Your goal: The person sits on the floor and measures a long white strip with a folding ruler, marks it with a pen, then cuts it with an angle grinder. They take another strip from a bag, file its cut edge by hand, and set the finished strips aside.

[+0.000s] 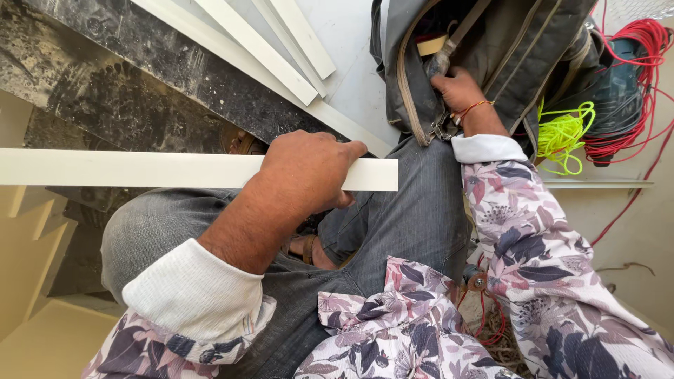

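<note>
My left hand (309,172) clamps cream strip (140,169) across knee; right hand (460,91) grasps tool handle (441,60) in grey bag (505,49) at far right; advise steady strip, clean draw past zip

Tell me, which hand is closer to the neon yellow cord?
Right. The right hand reaches into the open grey bag, just left of the yellow cord. The left hand grips the cream strip over the knee, much farther left.

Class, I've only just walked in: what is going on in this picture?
A person crouches on dark stone steps. The left hand grips a long cream strip held level across the knees. The right hand reaches into an open grey bag. More cream strips lie on the floor, with red cable and yellow-green cord beside the bag.
</note>
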